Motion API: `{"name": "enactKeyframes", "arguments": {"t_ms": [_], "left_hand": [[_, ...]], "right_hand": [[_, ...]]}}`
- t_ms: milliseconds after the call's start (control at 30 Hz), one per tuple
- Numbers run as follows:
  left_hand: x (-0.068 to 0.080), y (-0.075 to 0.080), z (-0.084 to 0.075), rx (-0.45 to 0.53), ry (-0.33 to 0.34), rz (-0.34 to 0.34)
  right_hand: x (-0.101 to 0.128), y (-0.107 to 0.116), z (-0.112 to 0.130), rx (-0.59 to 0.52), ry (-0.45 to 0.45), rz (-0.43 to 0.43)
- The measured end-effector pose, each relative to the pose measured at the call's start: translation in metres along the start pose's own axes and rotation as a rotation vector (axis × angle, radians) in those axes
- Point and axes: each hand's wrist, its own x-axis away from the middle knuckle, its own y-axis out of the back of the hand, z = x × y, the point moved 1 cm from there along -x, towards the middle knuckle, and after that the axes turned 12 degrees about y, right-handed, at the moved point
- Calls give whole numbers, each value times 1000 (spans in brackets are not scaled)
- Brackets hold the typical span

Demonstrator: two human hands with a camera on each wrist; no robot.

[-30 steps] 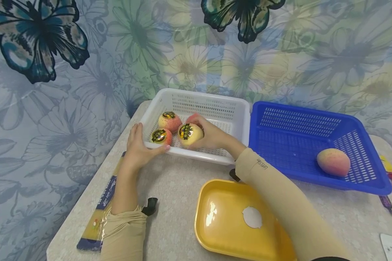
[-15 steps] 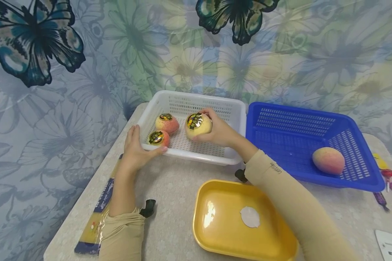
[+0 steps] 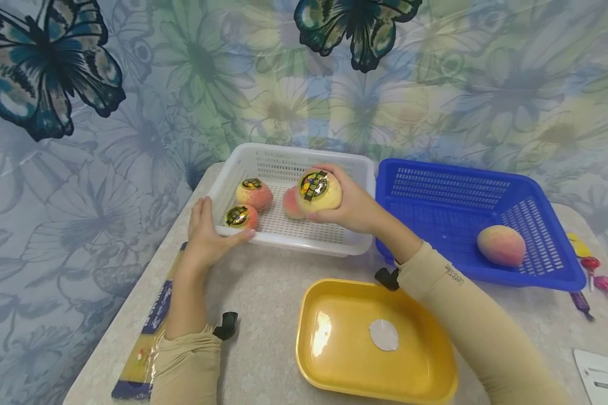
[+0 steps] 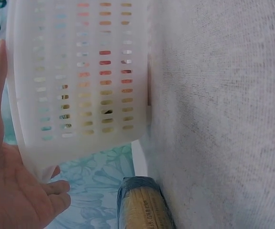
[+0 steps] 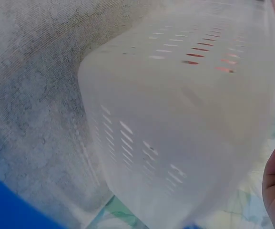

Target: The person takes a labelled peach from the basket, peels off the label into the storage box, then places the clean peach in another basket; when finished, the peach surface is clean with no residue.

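The peach (image 3: pixel 320 191) is over the white basket (image 3: pixel 304 243), the right hand's (image 3: pixel 351 206) grip curled round it and the left hand (image 3: pixel 205 239) holding the basket's corner, with three peaches (image 3: pixel 254 194) left inside and another peach (image 3: pixel 501 246) already in the blue basket (image 3: pixel 430 225).

A yellow tray (image 3: pixel 342 363) and two lollipops (image 3: pixel 590 263) lie on the table (image 3: pixel 263 349) before a floral backdrop (image 3: pixel 202 73) with dark butterflies (image 3: pixel 356 25).

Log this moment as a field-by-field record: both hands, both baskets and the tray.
left hand: touches near left corner of white basket
right hand: holds labelled peach over white basket
white basket contents: three peaches, two showing labels, one partly hidden behind the held peach
blue basket: one pink-yellow peach, no label visible
yellow tray: nearer the person than the baskets
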Motion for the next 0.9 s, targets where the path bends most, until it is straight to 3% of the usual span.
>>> {"name": "enactKeyframes", "arguments": {"t_ms": [400, 600, 767, 900], "left_hand": [[0, 1, 0, -26, 11, 3], [3, 2, -5, -75, 5, -44], [17, 2, -24, -62, -85, -115], [38, -3, -53, 20, -256, -127]], "right_hand": [[38, 19, 22, 29, -44, -31], [57, 29, 23, 63, -42, -51], [72, 33, 20, 58, -32, -44], [83, 33, 18, 60, -37, -31]]}}
